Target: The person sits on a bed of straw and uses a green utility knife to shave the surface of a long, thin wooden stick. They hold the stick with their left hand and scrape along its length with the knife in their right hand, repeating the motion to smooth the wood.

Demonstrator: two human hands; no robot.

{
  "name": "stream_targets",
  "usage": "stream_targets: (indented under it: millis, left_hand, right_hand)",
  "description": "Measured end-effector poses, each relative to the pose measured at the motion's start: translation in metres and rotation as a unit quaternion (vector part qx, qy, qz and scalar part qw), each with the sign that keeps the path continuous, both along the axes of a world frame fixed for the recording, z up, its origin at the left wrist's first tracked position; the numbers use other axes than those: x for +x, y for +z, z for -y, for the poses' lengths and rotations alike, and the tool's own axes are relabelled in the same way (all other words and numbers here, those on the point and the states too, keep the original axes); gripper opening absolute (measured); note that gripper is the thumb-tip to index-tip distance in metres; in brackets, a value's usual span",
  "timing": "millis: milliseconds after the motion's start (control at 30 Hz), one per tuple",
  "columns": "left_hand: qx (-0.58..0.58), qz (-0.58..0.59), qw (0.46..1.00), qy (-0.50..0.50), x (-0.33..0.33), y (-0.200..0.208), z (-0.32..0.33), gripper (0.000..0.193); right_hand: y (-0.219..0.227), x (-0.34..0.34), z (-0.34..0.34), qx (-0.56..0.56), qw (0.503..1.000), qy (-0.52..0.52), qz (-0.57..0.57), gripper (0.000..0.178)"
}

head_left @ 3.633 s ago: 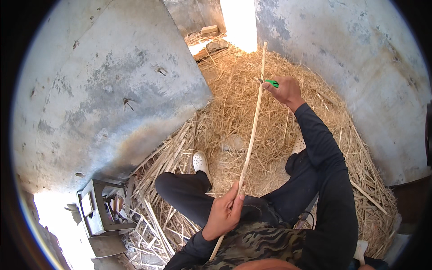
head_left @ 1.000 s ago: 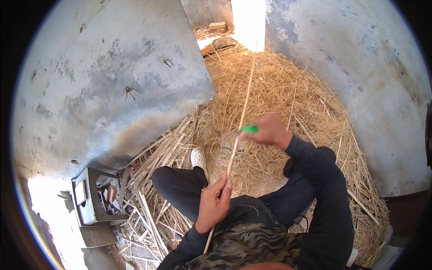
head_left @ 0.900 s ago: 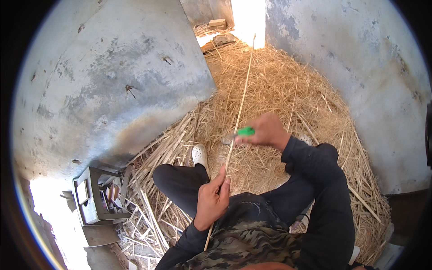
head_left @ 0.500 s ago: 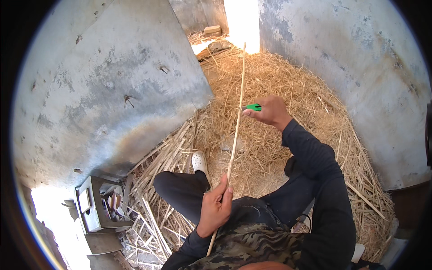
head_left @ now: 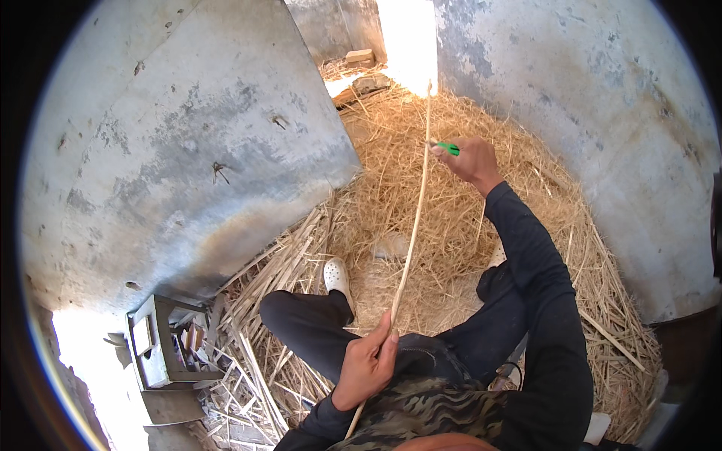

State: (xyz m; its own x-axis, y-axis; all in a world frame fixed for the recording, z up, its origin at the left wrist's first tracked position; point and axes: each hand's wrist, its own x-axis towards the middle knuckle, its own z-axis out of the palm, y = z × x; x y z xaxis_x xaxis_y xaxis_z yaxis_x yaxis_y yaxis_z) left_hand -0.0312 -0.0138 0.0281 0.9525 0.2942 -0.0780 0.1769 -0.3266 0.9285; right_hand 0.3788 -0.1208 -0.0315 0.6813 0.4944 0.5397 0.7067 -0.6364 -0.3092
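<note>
A long, thin, pale peeled stick (head_left: 415, 234) runs from my lap away from me toward the bright doorway, bending slightly. My left hand (head_left: 368, 366) is closed around its near part, thumb along the top, and the near end passes under my wrist. Farther out, my right hand (head_left: 470, 160) grips a green-handled knife (head_left: 448, 148). The knife's blade meets the stick toward its far end; the blade itself is small and hard to make out.
Fine shavings (head_left: 470, 218) cover the ground ahead, with split stalks (head_left: 259, 368) lying left of my legs. A wooden box (head_left: 162, 361) of odds and ends stands at the lower left. Concrete walls (head_left: 188, 150) rise on both sides. My foot wears a white clog (head_left: 336, 275).
My right hand has slid the knife away from me along the stick toward its far end. The stick's far end has shifted slightly right; my left hand keeps its hold.
</note>
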Motion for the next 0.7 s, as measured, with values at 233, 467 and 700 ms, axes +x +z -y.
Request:
stream_targets:
  millis: [233,467,700]
  left_hand:
    - [-0.07,-0.048,0.995,-0.057,-0.022,0.0,0.013,0.04]
    - [-0.095,-0.054,0.993,0.052,0.014,-0.015,-0.008,0.04]
    - [-0.185,0.003,0.982,0.032,0.07,-0.022,-0.032,0.042]
  right_hand:
    - [-0.007,0.078,0.075,0.055,0.962,-0.206,-0.168,0.074]
    - [0.007,0.013,0.057,-0.01,0.974,-0.075,-0.213,0.075]
    - [0.023,-0.128,-0.001,-0.063,0.979,0.196,-0.016,0.067]
